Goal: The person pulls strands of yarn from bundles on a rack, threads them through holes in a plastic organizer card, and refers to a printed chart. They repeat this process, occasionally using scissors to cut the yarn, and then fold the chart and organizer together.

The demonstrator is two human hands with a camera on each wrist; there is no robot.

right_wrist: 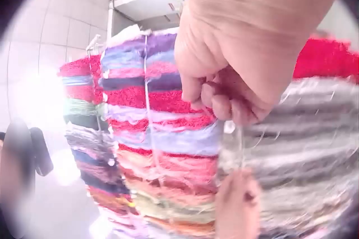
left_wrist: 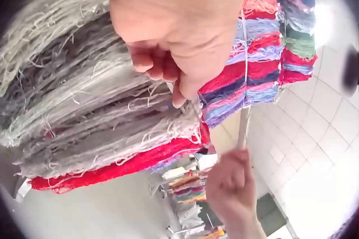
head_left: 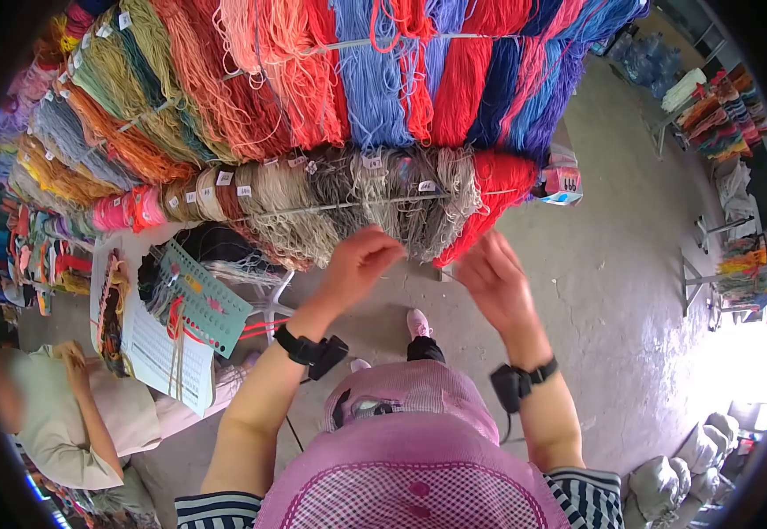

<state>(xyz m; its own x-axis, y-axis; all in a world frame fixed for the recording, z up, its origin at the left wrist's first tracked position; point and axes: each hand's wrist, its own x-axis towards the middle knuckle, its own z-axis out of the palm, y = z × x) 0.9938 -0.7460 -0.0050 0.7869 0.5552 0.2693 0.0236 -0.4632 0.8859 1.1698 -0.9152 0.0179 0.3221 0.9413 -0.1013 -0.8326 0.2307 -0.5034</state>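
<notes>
Grey yarn hanks (left_wrist: 84,104) hang in a row on a rod in front of me, with a red hank (head_left: 498,185) at the right end. My left hand (head_left: 361,264) is in front of the grey hanks, its fingers curled in and the thumb against them, pinching a grey yarn strand. By the bottom of the red hank is my right hand (head_left: 496,282), fingers bent. In the right wrist view a pale yarn strand (right_wrist: 241,144) runs from the right hand's fingertips down toward the left hand.
Above hang rows of coloured yarn hanks (head_left: 366,79). At left, a seated person (head_left: 75,414) is beside a table with a green punched card (head_left: 203,295) and printed sheets (head_left: 167,357). Sacks (head_left: 666,485) and another yarn rack (head_left: 740,264) stand at right.
</notes>
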